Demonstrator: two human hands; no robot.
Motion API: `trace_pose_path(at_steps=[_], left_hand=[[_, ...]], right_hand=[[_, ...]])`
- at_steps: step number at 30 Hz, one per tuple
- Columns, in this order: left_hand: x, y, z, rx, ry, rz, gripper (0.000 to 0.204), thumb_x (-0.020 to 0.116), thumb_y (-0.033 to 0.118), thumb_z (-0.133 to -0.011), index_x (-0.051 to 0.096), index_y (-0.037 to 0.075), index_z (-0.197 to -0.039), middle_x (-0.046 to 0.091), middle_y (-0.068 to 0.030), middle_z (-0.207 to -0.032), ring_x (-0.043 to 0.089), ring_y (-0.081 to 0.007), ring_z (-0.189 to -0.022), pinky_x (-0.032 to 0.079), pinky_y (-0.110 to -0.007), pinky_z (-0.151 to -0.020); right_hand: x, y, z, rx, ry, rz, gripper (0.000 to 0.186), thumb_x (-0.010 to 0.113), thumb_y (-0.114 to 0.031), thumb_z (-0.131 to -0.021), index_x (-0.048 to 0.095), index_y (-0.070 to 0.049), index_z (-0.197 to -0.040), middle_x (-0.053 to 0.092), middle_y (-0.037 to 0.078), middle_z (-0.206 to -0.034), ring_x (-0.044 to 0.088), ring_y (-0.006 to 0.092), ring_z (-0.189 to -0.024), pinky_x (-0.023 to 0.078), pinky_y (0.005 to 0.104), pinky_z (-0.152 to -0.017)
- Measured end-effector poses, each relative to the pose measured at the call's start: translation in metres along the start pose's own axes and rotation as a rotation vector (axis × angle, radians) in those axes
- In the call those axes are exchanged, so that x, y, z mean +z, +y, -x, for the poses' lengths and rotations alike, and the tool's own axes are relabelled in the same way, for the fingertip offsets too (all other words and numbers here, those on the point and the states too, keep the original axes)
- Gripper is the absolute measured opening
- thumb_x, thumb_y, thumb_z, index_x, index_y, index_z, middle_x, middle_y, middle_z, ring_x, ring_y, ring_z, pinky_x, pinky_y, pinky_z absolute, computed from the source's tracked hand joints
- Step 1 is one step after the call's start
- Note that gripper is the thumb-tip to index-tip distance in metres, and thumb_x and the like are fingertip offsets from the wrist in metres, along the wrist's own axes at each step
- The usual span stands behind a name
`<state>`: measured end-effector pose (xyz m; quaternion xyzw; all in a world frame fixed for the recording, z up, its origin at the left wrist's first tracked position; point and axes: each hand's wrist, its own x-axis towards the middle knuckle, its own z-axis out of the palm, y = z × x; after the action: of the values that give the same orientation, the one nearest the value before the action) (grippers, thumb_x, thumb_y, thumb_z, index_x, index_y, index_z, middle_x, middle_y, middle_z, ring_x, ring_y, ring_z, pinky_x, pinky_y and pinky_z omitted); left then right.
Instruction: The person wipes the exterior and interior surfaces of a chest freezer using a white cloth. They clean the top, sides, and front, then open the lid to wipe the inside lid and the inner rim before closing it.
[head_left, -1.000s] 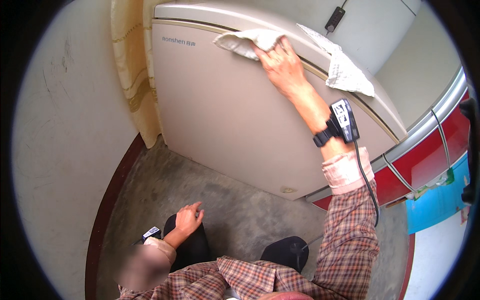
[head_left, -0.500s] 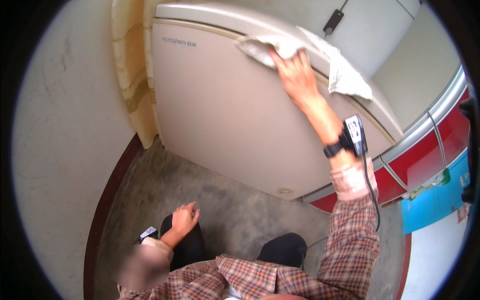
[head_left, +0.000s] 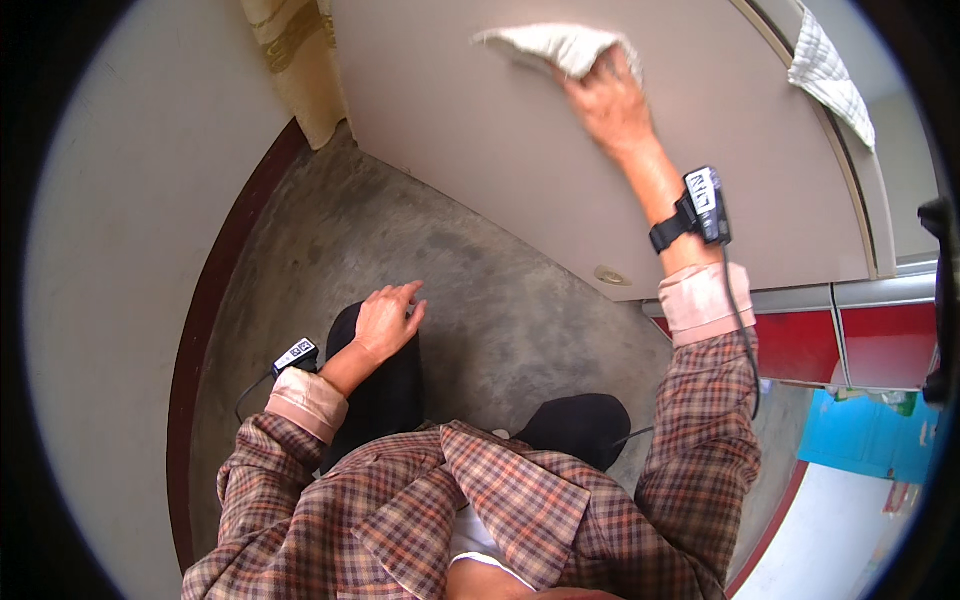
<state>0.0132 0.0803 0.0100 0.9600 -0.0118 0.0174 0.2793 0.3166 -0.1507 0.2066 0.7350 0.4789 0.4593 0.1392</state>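
Note:
My right hand [head_left: 612, 108] presses a white cloth [head_left: 540, 45] against the pale front panel [head_left: 470, 160] of a refrigerator-like appliance, fingers bent on the fabric, tips partly hidden. A second white quilted cloth [head_left: 828, 75] lies over the appliance's edge at upper right. My left hand [head_left: 388, 318] hangs over my dark-clad knee [head_left: 380, 395] with fingers loosely apart, holding nothing. Both wrists carry strapped black devices with cables.
A cream curtain [head_left: 295, 60] hangs beside the appliance. A pale wall [head_left: 120, 320] with maroon skirting [head_left: 200, 350] runs along the left, bordering the concrete floor [head_left: 480, 310]. Red panels with silver trim [head_left: 780, 340] and a blue board [head_left: 860, 430] stand at right.
The view has tilted downward, showing more of my lap. My right hand and cloth have moved from the appliance's top seam lower onto its panel. My left hand stays over my knee.

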Motion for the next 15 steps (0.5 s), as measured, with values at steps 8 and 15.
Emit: trace_pose_path(at_steps=[8,15], left_hand=[[-0.044,0.044,0.017,-0.059,-0.129,-0.045,0.032,0.062,0.022,-0.086,0.061,0.008,-0.115,0.069,-0.0061,-0.088,0.063,-0.0267,-0.085,0.05,-0.039,-0.078],[-0.071,0.064,0.037,-0.074,-0.137,-0.063,0.033,0.064,0.024,-0.085,0.062,0.007,-0.114,0.068,-0.006,-0.085,0.063,-0.0249,-0.085,0.049,-0.037,-0.077]], right_hand=[[0.043,-0.094,0.179,-0.093,-0.532,-0.388,0.031,0.053,-0.015,-0.081,0.066,-0.01,-0.109,0.064,0.01,-0.107,0.051,0.023,-0.118,0.03,0.0415,-0.113],[0.029,-0.101,0.183,-0.022,-0.57,-0.498,0.036,0.053,-0.012,-0.081,0.061,-0.007,-0.116,0.057,0.008,-0.126,0.046,0.0207,-0.126,0.027,0.0359,-0.115]])
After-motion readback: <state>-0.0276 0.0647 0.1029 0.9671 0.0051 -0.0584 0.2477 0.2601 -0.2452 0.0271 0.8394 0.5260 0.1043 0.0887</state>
